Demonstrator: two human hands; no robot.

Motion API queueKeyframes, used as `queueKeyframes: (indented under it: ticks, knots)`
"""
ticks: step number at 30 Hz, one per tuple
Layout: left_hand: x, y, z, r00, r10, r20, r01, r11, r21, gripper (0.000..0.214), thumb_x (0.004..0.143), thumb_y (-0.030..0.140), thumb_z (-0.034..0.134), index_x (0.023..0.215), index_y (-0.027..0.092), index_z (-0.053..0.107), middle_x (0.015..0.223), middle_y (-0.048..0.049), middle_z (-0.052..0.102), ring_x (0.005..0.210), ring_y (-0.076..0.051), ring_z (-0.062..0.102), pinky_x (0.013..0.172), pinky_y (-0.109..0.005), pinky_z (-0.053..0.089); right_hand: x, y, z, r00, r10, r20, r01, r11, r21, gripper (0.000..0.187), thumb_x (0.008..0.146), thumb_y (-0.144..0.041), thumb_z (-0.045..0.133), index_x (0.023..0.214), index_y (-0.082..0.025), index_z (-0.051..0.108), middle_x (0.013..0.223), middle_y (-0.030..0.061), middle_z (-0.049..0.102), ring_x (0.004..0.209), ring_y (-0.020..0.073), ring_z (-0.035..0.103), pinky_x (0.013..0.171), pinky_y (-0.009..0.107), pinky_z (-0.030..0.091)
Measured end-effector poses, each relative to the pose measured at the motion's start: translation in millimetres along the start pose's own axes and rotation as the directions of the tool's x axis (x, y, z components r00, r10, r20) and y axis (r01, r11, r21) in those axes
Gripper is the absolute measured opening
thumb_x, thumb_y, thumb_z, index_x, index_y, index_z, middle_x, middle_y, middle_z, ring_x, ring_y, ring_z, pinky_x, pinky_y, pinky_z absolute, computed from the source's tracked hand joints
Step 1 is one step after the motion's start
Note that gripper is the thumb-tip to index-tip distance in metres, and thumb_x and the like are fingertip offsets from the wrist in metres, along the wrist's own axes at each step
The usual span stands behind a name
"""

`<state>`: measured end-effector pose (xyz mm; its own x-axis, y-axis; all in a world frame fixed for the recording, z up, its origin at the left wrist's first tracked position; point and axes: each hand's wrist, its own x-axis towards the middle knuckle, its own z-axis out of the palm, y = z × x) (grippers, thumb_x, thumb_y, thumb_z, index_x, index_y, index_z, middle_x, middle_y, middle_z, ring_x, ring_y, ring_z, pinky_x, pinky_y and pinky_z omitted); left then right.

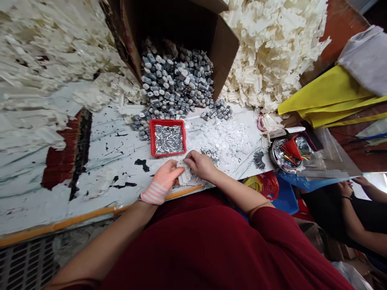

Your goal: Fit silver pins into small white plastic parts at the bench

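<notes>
My left hand (161,183), in an orange striped glove, is closed round a small white plastic part (183,174) at the near edge of the table. My bare right hand (199,164) pinches the same part from the right, fingers pressed together at its top. Just beyond the hands stands a red tray (152,137) full of small shiny metal pins. Behind the tray, small grey motors (175,86) spill out of a tipped cardboard box (225,48). A scatter of tiny white round parts (225,139) lies to the right of the tray.
Heaps of white plastic parts (272,48) fill the back and left of the table (99,153). A round metal tin (286,153) with tools sits at the right. Yellow cloth (332,96) lies beyond it. Another person's hands (347,187) work at the far right.
</notes>
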<state>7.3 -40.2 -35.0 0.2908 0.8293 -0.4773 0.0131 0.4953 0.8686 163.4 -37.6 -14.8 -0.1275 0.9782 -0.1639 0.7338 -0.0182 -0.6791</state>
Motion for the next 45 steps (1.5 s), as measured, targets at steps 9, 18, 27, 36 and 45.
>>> queueKeyframes:
  ticks: [9,18,27,36,45]
  knots:
    - [-4.3,10.2,5.4,1.0,0.021,0.002,-0.021,0.997,0.077,0.026,0.066,0.035,0.064,0.079,0.02,0.048,0.055,0.0054,0.05,0.046,-0.013,0.048,0.044,-0.024,0.038,-3.7,-3.0,7.5,0.999,0.018,-0.028,-0.016,0.997,0.075,0.013,0.088,-0.034,0.057,0.087,-0.022,0.057,0.078,-0.0009,0.064,0.07,0.0135,0.057,0.065,0.024,0.039]
    - [-3.1,7.4,10.1,0.999,0.017,0.047,-0.025,0.984,0.174,0.024,0.066,0.034,0.064,0.08,0.02,0.05,0.051,0.0078,0.043,0.042,-0.01,0.041,0.04,-0.02,0.03,-0.5,76.9,-69.7,0.937,0.232,-0.262,-0.247,0.969,-0.026,0.013,0.083,-0.029,0.057,0.083,-0.018,0.064,0.088,0.0042,0.063,0.081,0.0163,0.057,0.075,0.029,0.044]
    - [1.7,2.2,16.0,0.996,0.012,0.084,-0.027,0.983,0.182,0.026,0.069,0.036,0.061,0.087,0.017,0.058,0.05,0.0073,0.041,0.042,-0.01,0.038,0.04,-0.021,0.029,-1.7,112.8,-98.9,0.913,0.284,-0.294,-0.348,0.916,-0.197,0.008,0.081,-0.023,0.06,0.084,-0.018,0.065,0.095,0.0059,0.058,0.082,0.0173,0.055,0.076,0.031,0.044]
    - [-1.9,7.3,15.5,0.991,0.136,0.019,-0.135,0.947,0.292,0.031,0.071,0.03,0.061,0.097,0.016,0.066,0.056,0.0041,0.051,0.049,-0.011,0.042,0.046,-0.022,0.032,1.4,13.0,-45.6,0.954,-0.237,0.181,0.186,0.947,0.26,0.014,0.075,-0.031,0.073,0.073,-0.018,0.067,0.097,0.0047,0.056,0.103,0.0179,0.054,0.097,0.036,0.041]
    - [-8.3,8.8,3.4,0.976,0.212,0.047,-0.207,0.84,0.501,0.033,0.075,0.031,0.057,0.103,0.018,0.068,0.066,0.0005,0.061,0.061,-0.016,0.054,0.064,-0.027,0.042,0.3,27.2,-14.8,0.924,0.109,0.365,-0.334,0.695,0.637,0.044,0.055,-0.047,0.081,0.069,-0.017,0.053,0.073,0.0001,0.062,0.062,0.0118,0.057,0.058,0.027,0.049]
